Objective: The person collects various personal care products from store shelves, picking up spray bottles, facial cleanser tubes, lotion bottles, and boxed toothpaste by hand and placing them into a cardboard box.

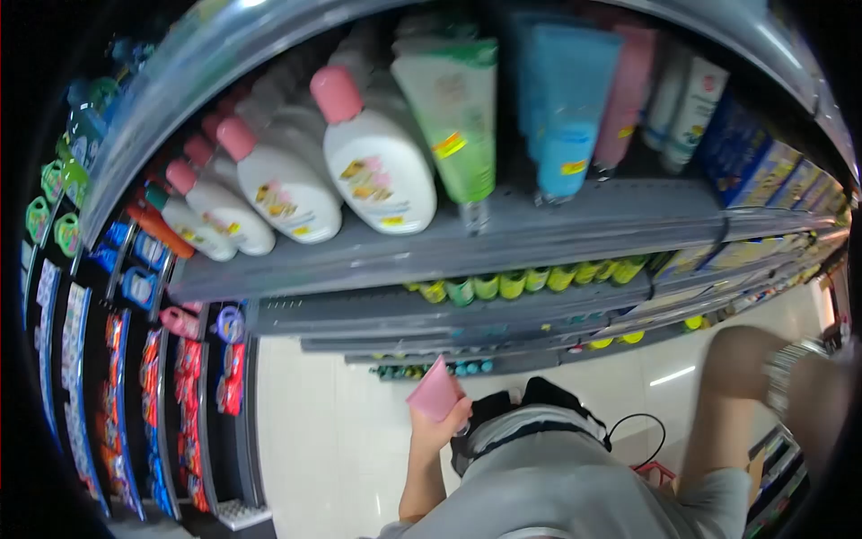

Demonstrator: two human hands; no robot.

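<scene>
My left hand (440, 426) is closed around a pink tube (435, 392) low in the middle of the head view, in front of my body. The tube's flat end points up, and its lower part is hidden in the hand. At the right edge my right arm is raised and bent, with a metal-banded watch (792, 366) at the wrist. My right hand (826, 400) is dark and blurred there, close to the camera, and its fingers cannot be made out.
A grey shelf (539, 229) carries white bottles (377, 171) with pink caps, a green tube (453, 117), blue tubes (567, 117), pink tubes (626, 99) and blue boxes (754, 162). Yellow-green containers (512, 284) stand lower. More racks (162, 404) rise at the left. A red basket (654, 474) is beside my body.
</scene>
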